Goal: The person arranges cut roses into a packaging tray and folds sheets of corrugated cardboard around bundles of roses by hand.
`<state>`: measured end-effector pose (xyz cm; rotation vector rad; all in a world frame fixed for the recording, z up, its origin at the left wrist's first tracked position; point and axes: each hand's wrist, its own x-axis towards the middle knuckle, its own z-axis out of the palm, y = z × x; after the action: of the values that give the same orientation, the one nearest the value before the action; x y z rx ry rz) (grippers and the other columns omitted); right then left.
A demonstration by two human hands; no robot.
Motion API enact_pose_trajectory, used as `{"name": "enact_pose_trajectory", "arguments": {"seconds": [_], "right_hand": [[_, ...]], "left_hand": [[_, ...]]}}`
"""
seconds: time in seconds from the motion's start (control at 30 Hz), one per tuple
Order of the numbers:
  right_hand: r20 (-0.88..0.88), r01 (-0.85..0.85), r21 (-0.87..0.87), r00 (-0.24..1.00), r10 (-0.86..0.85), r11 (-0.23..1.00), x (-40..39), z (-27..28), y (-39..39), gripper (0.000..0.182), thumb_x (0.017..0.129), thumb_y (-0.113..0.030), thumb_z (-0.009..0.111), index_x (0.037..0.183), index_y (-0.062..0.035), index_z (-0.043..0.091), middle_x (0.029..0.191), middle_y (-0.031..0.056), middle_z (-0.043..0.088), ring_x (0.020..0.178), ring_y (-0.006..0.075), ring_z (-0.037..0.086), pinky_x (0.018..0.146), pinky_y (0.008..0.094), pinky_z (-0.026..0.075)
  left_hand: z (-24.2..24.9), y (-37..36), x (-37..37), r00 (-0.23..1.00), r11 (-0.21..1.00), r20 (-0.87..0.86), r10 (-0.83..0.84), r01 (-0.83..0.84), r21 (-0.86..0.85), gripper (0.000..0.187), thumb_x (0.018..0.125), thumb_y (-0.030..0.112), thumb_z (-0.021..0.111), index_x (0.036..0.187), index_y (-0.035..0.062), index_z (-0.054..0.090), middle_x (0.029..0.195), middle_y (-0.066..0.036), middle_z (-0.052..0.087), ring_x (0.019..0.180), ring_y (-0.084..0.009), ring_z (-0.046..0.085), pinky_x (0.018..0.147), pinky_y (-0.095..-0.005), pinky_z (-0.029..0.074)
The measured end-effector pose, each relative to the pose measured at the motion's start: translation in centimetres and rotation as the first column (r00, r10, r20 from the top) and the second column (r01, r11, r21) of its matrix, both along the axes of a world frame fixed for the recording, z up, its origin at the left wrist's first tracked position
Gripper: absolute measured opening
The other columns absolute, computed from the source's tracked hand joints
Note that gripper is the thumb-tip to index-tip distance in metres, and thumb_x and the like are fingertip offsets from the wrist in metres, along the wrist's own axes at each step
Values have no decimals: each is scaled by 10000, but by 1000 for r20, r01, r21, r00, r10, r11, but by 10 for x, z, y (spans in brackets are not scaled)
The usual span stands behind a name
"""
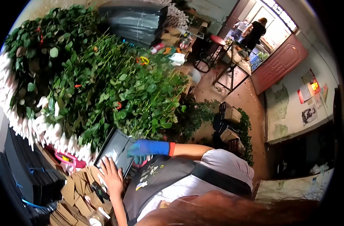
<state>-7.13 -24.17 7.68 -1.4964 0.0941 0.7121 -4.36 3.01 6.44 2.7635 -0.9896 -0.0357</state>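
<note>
My left hand (pixel 111 176), bare, lies with fingers spread on the lower part of a glossy dark sheet (pixel 117 145) with a pale edge. A small bright patch shows on the sheet beside my fingertips. My right hand (pixel 146 148) wears a blue glove with a teal finger part and a red cuff. Its fingers bend over the sheet's right edge. Just beyond both hands is a big heap of leafy green stems (pixel 142 94). White-wrapped flower heads (pixel 59 137) line the heap's left and lower side.
Black flat sheets (pixel 32 177) are stacked at lower left, beside cut brown cardboard pieces (pixel 76 192) and a pink basket (pixel 70 160). A black-wrapped bundle (pixel 136 22) stands behind the stems. Cartons and greenery (pixel 230 124) sit on the floor at right. People (pixel 254 32) stand near the doorway.
</note>
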Motion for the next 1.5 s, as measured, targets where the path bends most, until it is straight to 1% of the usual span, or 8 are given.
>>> {"name": "enact_pose_trajectory", "arguments": {"seconds": [0.2,0.4,0.6,0.77,0.9,1.07,1.2,1.5], "right_hand": [[25,11,-35,1000,-10,999,1,0,0,389,1034,-363,491,1221,-70,665,836,101,743,660,167,700,588,298,571],[-40,23,-78,999,-27,997,1,5,3,400,1050,-364,457,1258,-80,649,841,98,742,634,145,676,563,268,556],[-62,78,-87,995,-83,993,3,-1,9,402,1042,-365,458,1255,-82,648,840,106,740,660,159,686,586,288,569],[16,118,-187,993,-117,975,-3,6,16,404,1050,-349,447,1236,-54,650,842,103,736,695,144,694,606,277,573],[5,165,-182,986,-166,969,-3,4,22,379,1051,-326,459,1230,-54,652,827,104,735,694,144,697,602,280,573],[26,204,-155,979,-202,967,-5,5,22,361,1048,-316,484,1237,-61,655,812,104,733,699,146,708,590,280,574],[-20,203,-171,978,-209,964,-4,8,19,372,1048,-331,485,1239,-63,658,813,101,733,691,147,708,579,273,575],[-33,179,-225,981,-191,958,-4,7,21,398,1038,-373,501,1257,-74,647,845,84,738,709,141,706,603,266,576]], "left_hand": [[-2,6,-4,989,989,46,144,-145,24,783,966,495,509,1514,-33,322,1639,-205,173,1520,-413,95,1183,-642,-10],[-34,77,28,801,854,378,465,-293,-429,514,1000,348,534,1406,35,491,1477,-238,415,1368,-425,382,1101,-584,283],[-137,190,127,586,517,-29,810,-735,-439,487,1015,351,542,1312,-34,573,1189,-262,600,1075,-405,575,953,-437,446],[-184,221,181,697,354,-677,236,-711,-608,438,1009,326,579,1091,-94,675,989,-153,693,910,-243,627,857,-362,486],[-169,226,180,811,427,-568,143,-568,-704,424,1001,327,596,1100,-77,677,978,-128,672,897,-233,614,849,-356,483],[-136,160,167,760,407,-280,586,-575,-710,438,1001,354,589,1089,-62,693,971,-166,686,849,-280,603,817,-365,477],[-93,153,159,788,459,-410,460,-606,-650,452,995,393,593,997,-46,698,865,-146,681,767,-252,583,753,-367,471],[-114,145,167,755,219,-439,488,-592,-775,335,984,301,637,910,-25,649,763,-53,620,691,-145,513,673,-318,460]]}}
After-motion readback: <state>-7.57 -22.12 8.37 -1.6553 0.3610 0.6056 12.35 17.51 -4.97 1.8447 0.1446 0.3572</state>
